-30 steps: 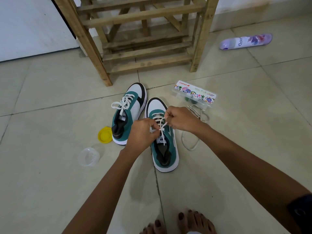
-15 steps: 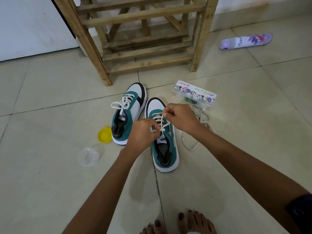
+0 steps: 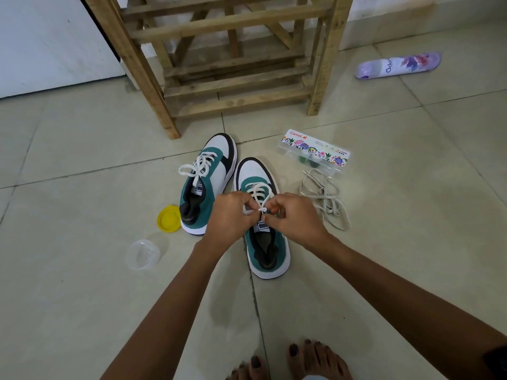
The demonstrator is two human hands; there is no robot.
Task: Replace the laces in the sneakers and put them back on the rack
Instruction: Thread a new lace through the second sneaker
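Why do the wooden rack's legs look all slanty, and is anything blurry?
Head view: the wide-angle lens splays the rack legs outward and bends floor-tile lines; light is soft and dim, shadows faint; the sneakers and both hands, left and right, look sharp.

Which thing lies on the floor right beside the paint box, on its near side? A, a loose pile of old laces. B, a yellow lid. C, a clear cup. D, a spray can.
A: the loose old laces lie tangled against the near side of the paint box, to the right of the sneaker being tied.
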